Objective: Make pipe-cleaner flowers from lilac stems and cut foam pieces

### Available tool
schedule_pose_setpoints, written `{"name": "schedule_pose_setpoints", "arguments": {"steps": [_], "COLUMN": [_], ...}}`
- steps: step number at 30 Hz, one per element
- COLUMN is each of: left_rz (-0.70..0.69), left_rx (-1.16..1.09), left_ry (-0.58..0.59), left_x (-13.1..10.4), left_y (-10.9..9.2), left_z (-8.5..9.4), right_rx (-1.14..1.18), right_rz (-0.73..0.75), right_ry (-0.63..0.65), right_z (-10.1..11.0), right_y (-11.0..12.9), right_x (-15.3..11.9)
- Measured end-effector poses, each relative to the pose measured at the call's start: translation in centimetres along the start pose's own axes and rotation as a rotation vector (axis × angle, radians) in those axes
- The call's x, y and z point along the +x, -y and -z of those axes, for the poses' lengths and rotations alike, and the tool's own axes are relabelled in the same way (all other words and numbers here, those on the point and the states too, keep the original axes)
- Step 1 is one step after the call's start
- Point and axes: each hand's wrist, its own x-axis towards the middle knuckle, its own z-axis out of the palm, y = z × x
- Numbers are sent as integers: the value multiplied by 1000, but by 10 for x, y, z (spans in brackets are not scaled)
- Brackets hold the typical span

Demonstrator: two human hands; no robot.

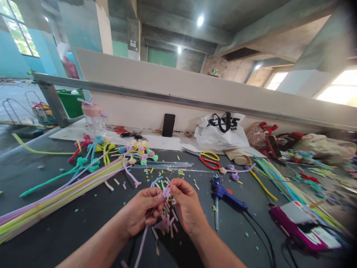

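Over the middle of the dark table, my left hand (145, 208) and my right hand (185, 203) meet fingertip to fingertip. Both pinch a small lilac pipe-cleaner piece (166, 192) between thumb and fingers. A lilac stem (142, 243) hangs below my left hand; whether it joins that piece is hidden by the fingers. Beneath my hands lies a pile of short cut pipe-cleaner bits (167, 222), mostly lilac and tan. To the right rests a blue hot glue gun (228, 195) with its cord trailing toward me. Scissors (205, 158) with red and yellow handles lie farther back.
Long pipe cleaners (80, 182) lie bundled at left, with finished-looking fuzzy flowers (143, 152) behind. Clear glue sticks (167, 165) lie mid-table. A phone (168, 125) leans on the back panel beside a white bag (221, 132). A purple box-like device (297, 229) sits at right.
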Motion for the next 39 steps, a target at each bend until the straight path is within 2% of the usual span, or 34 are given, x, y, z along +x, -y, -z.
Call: {"name": "schedule_pose_setpoints", "arguments": {"steps": [16,23,33,39], "left_rz": [-9,-14,-37,-98], "left_rx": [28,53,165,297], "left_ry": [-22,-34,-87,-175], "left_x": [0,1,0,-1], "left_y": [0,1,-2,-4], "left_z": [0,1,-1,-6], "right_rx": [-15,-161,-349,-456], "right_rz": [45,123,125,125], "right_ry": [-100,-122,-131,-182], "right_z": [1,1,2,1], "right_y": [-23,-26,-28,-27], "right_x": [-1,-1,0,0]}}
